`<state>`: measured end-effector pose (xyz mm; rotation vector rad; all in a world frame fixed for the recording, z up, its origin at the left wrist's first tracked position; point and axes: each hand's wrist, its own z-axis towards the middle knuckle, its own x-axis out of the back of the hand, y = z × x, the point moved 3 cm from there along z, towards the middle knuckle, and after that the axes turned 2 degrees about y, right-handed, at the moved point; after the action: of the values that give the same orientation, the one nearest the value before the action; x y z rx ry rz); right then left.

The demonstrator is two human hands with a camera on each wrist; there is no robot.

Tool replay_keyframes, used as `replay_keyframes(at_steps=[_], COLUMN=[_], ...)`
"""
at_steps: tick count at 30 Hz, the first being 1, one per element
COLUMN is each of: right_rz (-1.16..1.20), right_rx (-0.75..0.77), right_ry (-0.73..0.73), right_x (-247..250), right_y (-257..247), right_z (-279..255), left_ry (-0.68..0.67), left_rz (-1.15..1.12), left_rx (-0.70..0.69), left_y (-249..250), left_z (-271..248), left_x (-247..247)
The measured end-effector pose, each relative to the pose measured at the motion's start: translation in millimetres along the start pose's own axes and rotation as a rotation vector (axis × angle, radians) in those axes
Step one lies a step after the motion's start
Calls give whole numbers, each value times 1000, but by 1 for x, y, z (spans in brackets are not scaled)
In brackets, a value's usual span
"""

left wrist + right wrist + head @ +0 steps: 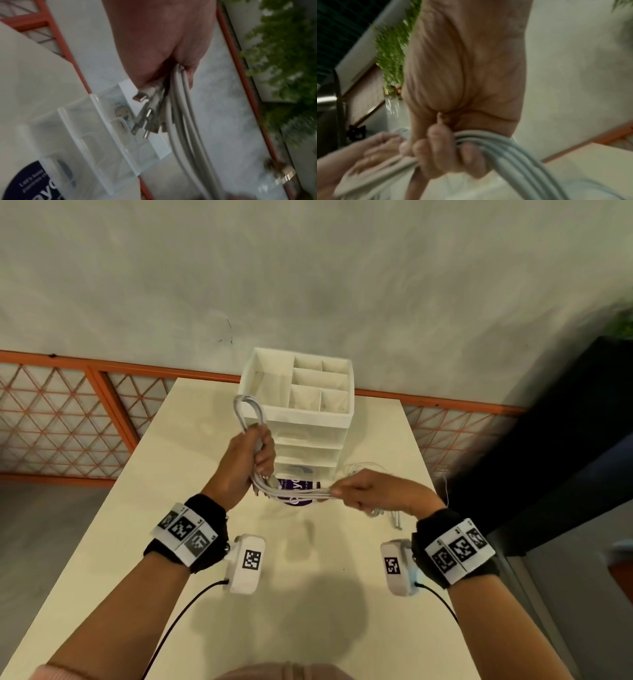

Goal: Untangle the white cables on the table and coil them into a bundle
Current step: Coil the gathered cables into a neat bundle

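Cables (pixel 294 492) look mostly gathered — several white strands run as one bunch between the hands, above the bench (pixel 144 508). The left hand (pixel 245 463) grips the looped end, plugs dangling below it; the right hand (pixel 373 491) pinches the bunch. Thin loose strands beyond the right hand remain, likely uncoiled. Purple label behind the hands — only "yo" readable.

— What is worn on the arms?
— Black wrist straps (pixel 205 534) bearing white square-coded tags, each with a white camera box (pixel 247 563) and thin black lead (pixel 178 621).
— Sleeves?
— Pink cuff (pixel 51 671), left.
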<state>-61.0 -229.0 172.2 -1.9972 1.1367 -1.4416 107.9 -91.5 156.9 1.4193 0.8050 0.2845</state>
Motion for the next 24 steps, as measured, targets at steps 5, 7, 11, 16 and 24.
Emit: replay_keyframes(at_steps=[5, 7, 11, 16, 24], right_rz=[97, 87, 31, 115, -23], right_rx=[145, 192, 218, 240, 238], right_ry=[222, 252, 255, 219, 320], right_x=[29, 35, 40, 47, 43], right_y=[-44, -59, -72, -72, -74], right_z=[-16, -19, -20, -31, -19], left_ry=[-130, -157, -159, -71, -242], left_rz=[284, 291, 353, 327, 232], left_rx=[-37, -23, -68, -118, 124], left_y=[2, 5, 11, 20, 7], left_z=[-16, -20, -25, -19, -27], left_x=[-32, -43, -55, -44, -60])
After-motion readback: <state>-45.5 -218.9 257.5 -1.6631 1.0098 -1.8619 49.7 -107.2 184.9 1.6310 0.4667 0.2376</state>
